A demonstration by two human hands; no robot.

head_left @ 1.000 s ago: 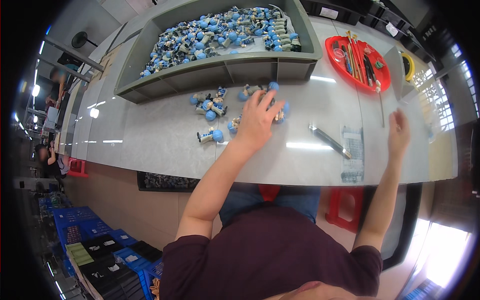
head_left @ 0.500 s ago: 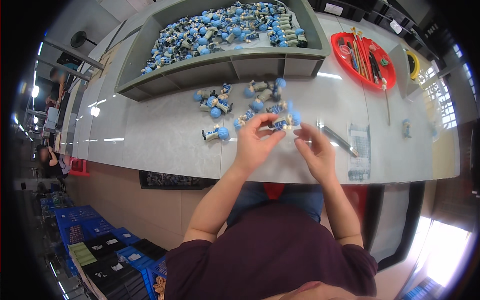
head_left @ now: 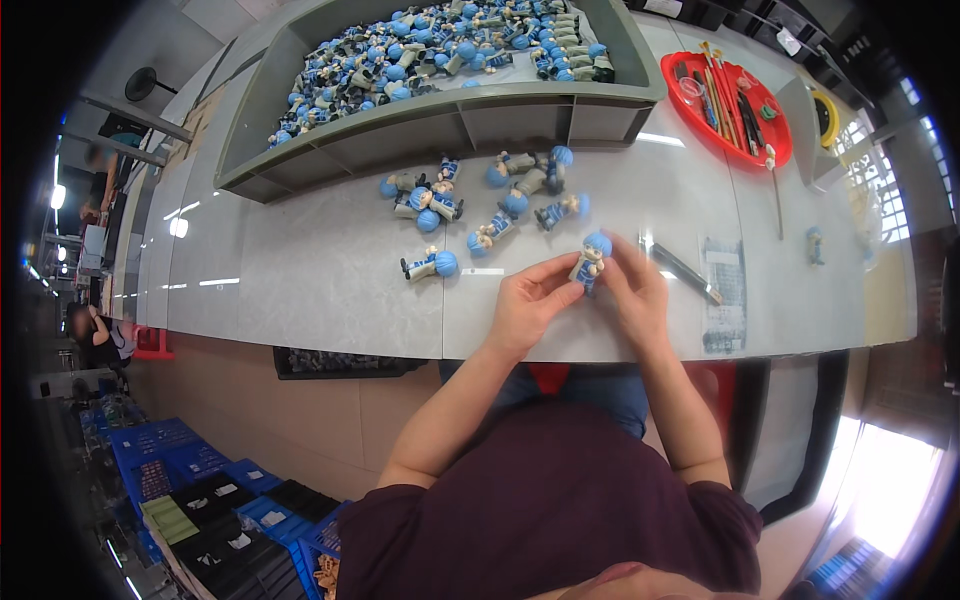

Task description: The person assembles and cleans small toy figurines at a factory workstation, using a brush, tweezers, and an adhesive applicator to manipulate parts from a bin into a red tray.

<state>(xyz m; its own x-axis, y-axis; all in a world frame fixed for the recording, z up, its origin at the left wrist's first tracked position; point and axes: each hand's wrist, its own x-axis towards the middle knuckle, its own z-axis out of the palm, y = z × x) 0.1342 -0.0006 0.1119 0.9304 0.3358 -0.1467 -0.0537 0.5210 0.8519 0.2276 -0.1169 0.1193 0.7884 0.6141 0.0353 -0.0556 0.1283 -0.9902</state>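
A small figurine (head_left: 590,266) with blue hair and blue-and-white clothes is held upright between my hands, over the table's near side. My left hand (head_left: 535,305) pinches its lower body between thumb and fingers. My right hand (head_left: 638,300) closes on it from the other side, fingertips by its head and flank; some are hidden behind it. Beyond my hands lie several loose figurines of the same kind, among them a figurine (head_left: 563,210) on its side and a figurine (head_left: 432,264) further left.
A grey crate (head_left: 400,135) full of such figurines stands at the back. On the right are a red tray (head_left: 676,112) with brushes and tools, a slim knife-like tool (head_left: 685,275), a grey patterned strip (head_left: 724,300) and another figurine (head_left: 815,245).
The figurine has turned from lying sideways to upright and come slightly nearer me. My right hand, apart from it before, has closed in on it.
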